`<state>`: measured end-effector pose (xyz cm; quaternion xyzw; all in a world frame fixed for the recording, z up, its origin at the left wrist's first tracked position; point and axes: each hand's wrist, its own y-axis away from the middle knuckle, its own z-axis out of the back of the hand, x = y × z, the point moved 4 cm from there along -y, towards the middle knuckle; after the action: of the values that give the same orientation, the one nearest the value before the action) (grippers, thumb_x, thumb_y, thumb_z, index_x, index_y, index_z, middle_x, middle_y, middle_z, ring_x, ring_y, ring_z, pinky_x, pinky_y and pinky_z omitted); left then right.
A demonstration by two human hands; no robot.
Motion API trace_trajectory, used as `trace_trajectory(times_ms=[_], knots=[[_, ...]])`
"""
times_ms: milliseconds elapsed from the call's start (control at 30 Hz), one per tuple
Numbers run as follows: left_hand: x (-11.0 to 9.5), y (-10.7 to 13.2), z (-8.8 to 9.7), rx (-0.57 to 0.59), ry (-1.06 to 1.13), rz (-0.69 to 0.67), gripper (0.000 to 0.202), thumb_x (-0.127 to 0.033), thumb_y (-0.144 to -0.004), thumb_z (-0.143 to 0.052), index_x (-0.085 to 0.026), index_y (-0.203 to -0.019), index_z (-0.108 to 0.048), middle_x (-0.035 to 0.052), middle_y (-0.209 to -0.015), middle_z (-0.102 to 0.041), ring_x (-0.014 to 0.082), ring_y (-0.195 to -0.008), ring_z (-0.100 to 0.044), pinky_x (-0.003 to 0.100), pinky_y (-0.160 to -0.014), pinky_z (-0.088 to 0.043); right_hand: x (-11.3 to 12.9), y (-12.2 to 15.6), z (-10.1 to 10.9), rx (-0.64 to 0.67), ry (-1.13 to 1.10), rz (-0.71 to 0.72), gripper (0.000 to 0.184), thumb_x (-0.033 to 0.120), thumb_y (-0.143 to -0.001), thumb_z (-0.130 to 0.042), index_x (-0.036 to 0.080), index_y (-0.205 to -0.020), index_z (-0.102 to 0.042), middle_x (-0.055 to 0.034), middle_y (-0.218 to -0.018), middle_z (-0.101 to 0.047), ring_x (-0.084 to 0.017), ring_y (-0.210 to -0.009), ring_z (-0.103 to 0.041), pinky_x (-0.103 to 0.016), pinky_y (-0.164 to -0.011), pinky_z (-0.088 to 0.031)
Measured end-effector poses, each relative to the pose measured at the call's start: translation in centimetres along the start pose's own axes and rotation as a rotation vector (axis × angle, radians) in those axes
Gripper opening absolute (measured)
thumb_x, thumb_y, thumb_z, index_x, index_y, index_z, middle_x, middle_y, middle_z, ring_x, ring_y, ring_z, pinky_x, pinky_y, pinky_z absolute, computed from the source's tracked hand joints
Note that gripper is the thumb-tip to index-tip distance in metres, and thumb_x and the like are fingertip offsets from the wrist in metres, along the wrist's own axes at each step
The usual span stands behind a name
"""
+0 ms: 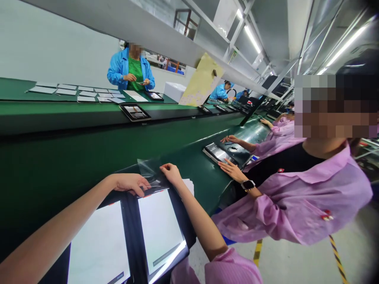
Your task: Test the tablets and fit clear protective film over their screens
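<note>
Two tablet-like panels with white faces lie side by side in front of me, one on the left (99, 244) and one on the right (160, 228). My left hand (130, 183) rests curled at the top edge of the right panel, fingers closed on something thin there. My right hand (171, 172) pinches the corner of a clear plastic film (148, 167) that lifts off above the panel's top edge. Both forearms reach in from below.
A green conveyor bench (89, 150) runs away to the right, with another tablet (134, 112) on the upper belt. A co-worker in a pink coat (296, 197) beside me touches a panel (217, 153). A person in blue (130, 71) stands across the line.
</note>
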<state>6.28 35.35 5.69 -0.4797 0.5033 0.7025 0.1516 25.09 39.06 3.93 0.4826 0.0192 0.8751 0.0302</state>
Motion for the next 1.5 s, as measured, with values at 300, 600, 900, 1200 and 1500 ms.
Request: trace_trajectory(times_ms=[300,600,900,1200,1500], knots=[[-0.6,0.8,-0.5,0.016,-0.017,0.061,0.056,-0.027,-0.053,-0.079,-0.019,-0.105,-0.062,0.0048,-0.098,-0.066,0.0182,-0.084,-0.062,0.019,-0.056,-0.047,-5.0,17.7,6.0,-0.088,-0.082,-0.041,0.043,0.052,-0.092,-0.046,0.018,-0.092,-0.072,-0.0096,-0.093,-0.07,-0.024,-0.09,-0.065,-0.035,-0.082,-0.049],[-0.4,4.1,-0.1,-0.043,-0.017,0.019,0.067,-0.037,-0.062,-0.08,-0.014,-0.119,-0.055,0.0066,-0.102,-0.067,0.0198,-0.085,-0.063,0.021,-0.064,-0.05,-4.5,23.9,4.6,0.093,-0.099,-0.077,0.045,0.052,-0.098,-0.039,0.021,-0.076,-0.063,-0.0041,-0.077,-0.057,-0.019,-0.075,-0.052,-0.03,-0.07,-0.04],[0.9,5.0,-1.5,0.04,0.121,0.115,0.075,-0.034,-0.058,-0.081,-0.008,-0.122,-0.052,0.0053,-0.09,-0.07,0.0201,-0.073,-0.065,0.026,-0.06,-0.053,-5.9,27.7,2.6,0.245,-0.622,-0.439,0.046,0.06,-0.089,-0.055,0.019,-0.067,-0.051,0.0023,-0.06,-0.043,-0.011,-0.053,-0.037,-0.023,-0.049,-0.03],[0.8,4.5,-1.6,0.159,0.115,0.155,0.06,-0.031,-0.066,-0.078,-0.011,-0.118,-0.057,0.0015,-0.09,-0.071,0.0152,-0.078,-0.066,0.025,-0.066,-0.055,-4.0,29.6,2.0,0.234,-0.793,-0.652,0.046,0.062,-0.084,-0.063,0.019,-0.07,-0.055,0.006,-0.048,-0.045,-0.007,-0.034,-0.038,-0.019,-0.032,-0.033],[1.3,4.2,-1.2,0.134,0.061,0.224,0.068,-0.042,-0.063,-0.08,-0.016,-0.121,-0.057,0.0072,-0.105,-0.073,0.025,-0.092,-0.068,0.045,-0.08,-0.059,-4.1,29.6,3.2,0.162,-0.466,-0.611,0.047,0.06,-0.091,-0.046,0.024,-0.072,-0.07,0.006,-0.042,-0.051,-0.006,-0.027,-0.046,-0.014,-0.031,-0.028]])
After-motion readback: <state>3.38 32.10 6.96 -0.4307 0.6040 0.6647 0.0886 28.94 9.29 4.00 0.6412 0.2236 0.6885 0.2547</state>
